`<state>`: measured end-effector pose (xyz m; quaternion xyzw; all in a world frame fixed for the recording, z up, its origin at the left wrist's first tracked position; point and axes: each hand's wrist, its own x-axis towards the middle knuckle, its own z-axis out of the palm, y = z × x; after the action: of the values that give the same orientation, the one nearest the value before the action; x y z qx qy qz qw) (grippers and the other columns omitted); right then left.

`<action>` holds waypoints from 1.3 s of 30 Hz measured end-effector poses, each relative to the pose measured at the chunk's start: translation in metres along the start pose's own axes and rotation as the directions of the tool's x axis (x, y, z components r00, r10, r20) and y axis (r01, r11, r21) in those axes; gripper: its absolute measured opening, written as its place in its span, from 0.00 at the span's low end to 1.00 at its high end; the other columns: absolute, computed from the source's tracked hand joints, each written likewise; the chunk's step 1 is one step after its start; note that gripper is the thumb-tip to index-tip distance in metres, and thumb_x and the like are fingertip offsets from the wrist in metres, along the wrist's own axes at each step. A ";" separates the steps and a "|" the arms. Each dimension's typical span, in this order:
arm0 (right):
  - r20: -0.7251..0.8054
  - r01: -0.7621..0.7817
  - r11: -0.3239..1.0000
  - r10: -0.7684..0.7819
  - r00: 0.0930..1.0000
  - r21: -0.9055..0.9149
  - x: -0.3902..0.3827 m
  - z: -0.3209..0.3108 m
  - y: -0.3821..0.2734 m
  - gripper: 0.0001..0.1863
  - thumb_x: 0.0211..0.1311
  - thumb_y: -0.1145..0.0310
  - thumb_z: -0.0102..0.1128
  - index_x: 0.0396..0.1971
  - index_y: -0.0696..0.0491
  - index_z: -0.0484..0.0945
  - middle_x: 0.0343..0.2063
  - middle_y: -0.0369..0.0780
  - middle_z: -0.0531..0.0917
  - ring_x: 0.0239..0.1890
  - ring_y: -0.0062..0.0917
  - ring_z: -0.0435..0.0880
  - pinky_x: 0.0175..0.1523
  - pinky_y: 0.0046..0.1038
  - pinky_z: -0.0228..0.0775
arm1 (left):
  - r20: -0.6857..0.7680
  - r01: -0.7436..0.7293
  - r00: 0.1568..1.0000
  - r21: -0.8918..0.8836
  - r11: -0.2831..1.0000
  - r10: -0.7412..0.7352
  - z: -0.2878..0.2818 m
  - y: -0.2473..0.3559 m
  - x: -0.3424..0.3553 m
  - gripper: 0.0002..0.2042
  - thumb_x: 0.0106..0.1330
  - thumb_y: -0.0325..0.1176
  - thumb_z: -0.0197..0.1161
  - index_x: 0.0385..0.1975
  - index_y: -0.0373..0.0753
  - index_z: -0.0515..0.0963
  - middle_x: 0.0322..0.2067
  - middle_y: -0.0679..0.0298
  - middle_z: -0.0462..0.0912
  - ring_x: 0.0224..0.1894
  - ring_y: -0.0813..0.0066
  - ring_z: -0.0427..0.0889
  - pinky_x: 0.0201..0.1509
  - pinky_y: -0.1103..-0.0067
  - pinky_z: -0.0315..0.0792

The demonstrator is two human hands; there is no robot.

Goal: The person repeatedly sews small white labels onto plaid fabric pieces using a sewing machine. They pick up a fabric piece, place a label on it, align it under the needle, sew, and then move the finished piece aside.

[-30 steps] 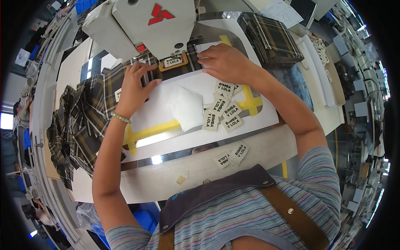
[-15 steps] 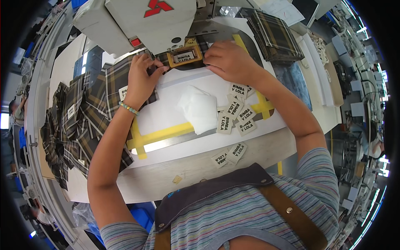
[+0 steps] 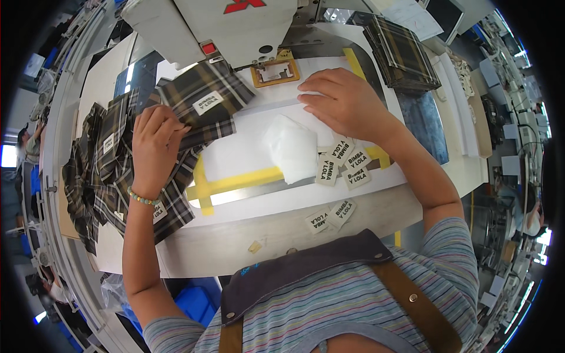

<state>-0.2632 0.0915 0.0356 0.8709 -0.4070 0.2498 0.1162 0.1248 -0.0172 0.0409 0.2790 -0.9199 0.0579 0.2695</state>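
While the sewing machine's head (image 3: 235,35) looms over your white work sheet (image 3: 235,153), the step in hand looks like taking a labelled piece away from it. You have a heap of plaid cloth (image 3: 97,170) on your left and a folded plaid stack (image 3: 403,53) at far right. Your labelled plaid panel (image 3: 206,79) lies between machine and heap, face up. Your left hand (image 3: 154,135) seems to pinch its near edge; your right hand (image 3: 347,106) hangs by the clamp frame (image 3: 275,82), fingers parted, grasping nothing. As I judge it, the next move calls for you to settle that panel on the heap, leaving your right hand free for another piece. No plaid shows inside the frame, and loose labels (image 3: 328,170) lie within your reach.

You lose the machine's top to the upper edge, and the needle can't be made out. Whether the strip below the panel belongs to it, you can't tell; stitching around its label is too small to read.
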 end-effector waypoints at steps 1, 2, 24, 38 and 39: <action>0.003 -0.011 1.000 0.011 1.000 -0.003 -0.001 -0.001 0.001 0.09 0.64 0.69 0.74 0.42 0.53 0.90 0.49 0.36 0.90 0.54 0.33 0.87 0.57 0.36 0.81 | 0.030 0.023 0.999 0.011 1.000 -0.023 -0.002 -0.004 -0.008 0.11 0.56 0.21 0.77 0.32 0.36 0.79 0.42 0.62 0.83 0.52 0.57 0.83 0.57 0.65 0.75; 0.018 -0.020 1.000 0.020 1.000 -0.007 -0.006 -0.004 0.003 0.09 0.64 0.69 0.74 0.42 0.53 0.90 0.49 0.36 0.90 0.54 0.33 0.87 0.57 0.36 0.81 | 0.060 0.047 0.997 0.011 0.999 -0.047 0.000 -0.005 -0.016 0.11 0.56 0.21 0.77 0.32 0.36 0.79 0.41 0.61 0.83 0.51 0.57 0.83 0.57 0.65 0.75; 0.473 -0.039 0.959 -0.102 0.875 0.280 -0.081 -0.053 -0.112 0.18 0.58 0.66 0.76 0.48 0.52 0.87 0.41 0.34 0.82 0.46 0.30 0.81 0.49 0.34 0.73 | 0.239 -0.027 0.971 0.151 0.988 -0.010 0.085 -0.035 -0.013 0.33 0.83 0.62 0.48 0.84 0.60 0.61 0.84 0.72 0.59 0.86 0.65 0.54 0.88 0.58 0.49; 0.464 -0.111 0.952 -0.035 0.885 0.284 -0.094 -0.047 -0.124 0.09 0.55 0.68 0.72 0.33 0.51 0.80 0.38 0.34 0.79 0.47 0.28 0.79 0.50 0.31 0.72 | 0.292 -0.050 0.910 -0.628 0.777 0.294 0.016 0.178 -0.021 0.21 0.51 0.32 0.84 0.43 0.37 0.84 0.40 0.57 0.83 0.43 0.55 0.83 0.47 0.64 0.79; 0.482 -0.156 0.934 -0.019 0.876 0.321 -0.094 -0.052 -0.122 0.09 0.57 0.67 0.72 0.34 0.51 0.80 0.37 0.35 0.80 0.46 0.29 0.80 0.50 0.32 0.73 | 0.257 -0.072 0.913 -0.662 0.746 0.317 0.020 0.186 -0.024 0.22 0.49 0.32 0.84 0.43 0.36 0.83 0.39 0.57 0.82 0.41 0.55 0.81 0.45 0.65 0.78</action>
<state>-0.2380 0.2523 0.0306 0.8967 -0.4030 0.0996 -0.1534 0.0315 0.1450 0.0195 0.0769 -0.9411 -0.2815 0.1710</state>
